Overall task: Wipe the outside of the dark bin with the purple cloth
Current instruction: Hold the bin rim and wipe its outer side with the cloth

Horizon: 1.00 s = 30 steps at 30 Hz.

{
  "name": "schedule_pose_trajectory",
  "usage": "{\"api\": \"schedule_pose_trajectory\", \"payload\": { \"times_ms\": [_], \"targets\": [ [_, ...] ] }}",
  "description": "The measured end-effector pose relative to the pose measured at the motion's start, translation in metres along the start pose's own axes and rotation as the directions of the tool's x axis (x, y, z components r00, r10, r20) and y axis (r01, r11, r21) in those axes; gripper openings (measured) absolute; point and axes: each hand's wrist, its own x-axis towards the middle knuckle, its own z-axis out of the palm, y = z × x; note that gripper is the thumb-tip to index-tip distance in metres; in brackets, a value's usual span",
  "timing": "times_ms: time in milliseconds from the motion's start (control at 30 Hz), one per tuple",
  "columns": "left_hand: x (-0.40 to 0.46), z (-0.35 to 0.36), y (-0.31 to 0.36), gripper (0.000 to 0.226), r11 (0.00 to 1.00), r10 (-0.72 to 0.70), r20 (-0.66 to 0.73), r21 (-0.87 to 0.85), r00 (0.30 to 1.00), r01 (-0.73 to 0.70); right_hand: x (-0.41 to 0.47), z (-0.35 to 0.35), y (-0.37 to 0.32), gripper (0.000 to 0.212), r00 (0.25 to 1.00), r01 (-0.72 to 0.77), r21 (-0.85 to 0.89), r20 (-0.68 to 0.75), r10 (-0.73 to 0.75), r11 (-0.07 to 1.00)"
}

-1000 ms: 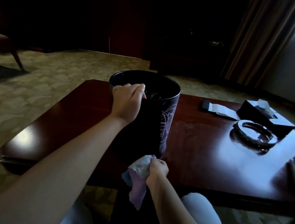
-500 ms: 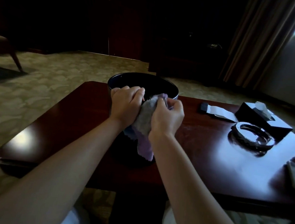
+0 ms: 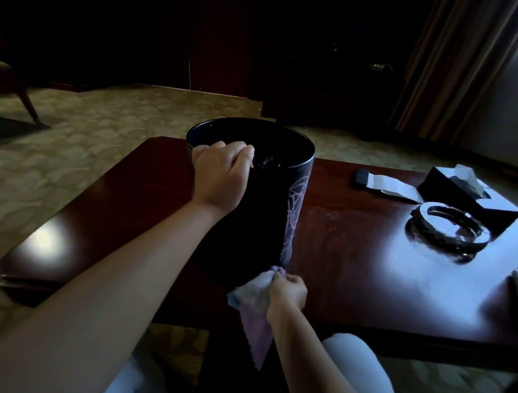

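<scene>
Dark bin [image 3: 265, 215] stands on the worktop [image 3: 370, 268]; left hand [image 3: 222, 174] grips its rim, right hand [image 3: 288, 291] clutches the purple cloth [image 3: 254, 308] at the base. Best to steady the rim and press firmly upward.

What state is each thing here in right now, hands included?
Dark bin: upright on the table, open-topped.
Left hand: grips the bin's near rim.
Right hand: holds the cloth at the bin's base.
Purple cloth: bunched, tail hanging below the table edge.
Tissue box: tissue sticking out.
Table: glossy.
</scene>
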Motion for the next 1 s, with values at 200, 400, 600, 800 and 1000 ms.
{"api": "schedule_pose_trajectory", "payload": {
  "times_ms": [200,400,600,800,1000],
  "targets": [
    [0.001,0.005,-0.002,0.038,0.992,0.031,-0.046,0.125,0.998,-0.025,0.008,-0.001,0.009,0.008,1.0,-0.014,-0.039,0.009,0.014,0.999],
    [0.002,0.009,-0.003,0.032,0.985,0.05,-0.087,0.17,0.995,-0.034,-0.01,-0.005,-0.04,0.004,0.933,0.359,0.089,-0.002,-0.36,0.929],
    [0.003,0.006,0.0,0.029,0.987,0.028,-0.084,0.16,0.996,-0.014,0.009,-0.015,-0.007,0.007,0.99,0.125,-0.106,0.085,-0.116,0.986],
    [0.002,0.01,0.0,0.031,0.988,0.03,-0.111,0.154,0.993,-0.012,0.007,-0.012,-0.004,0.007,0.958,0.281,-0.071,0.085,-0.275,0.957],
    [0.004,0.008,0.004,0.031,0.993,-0.017,-0.087,0.115,0.996,0.027,0.013,-0.017,0.002,0.007,0.979,0.184,-0.131,0.115,-0.17,0.974]
  ]
}}
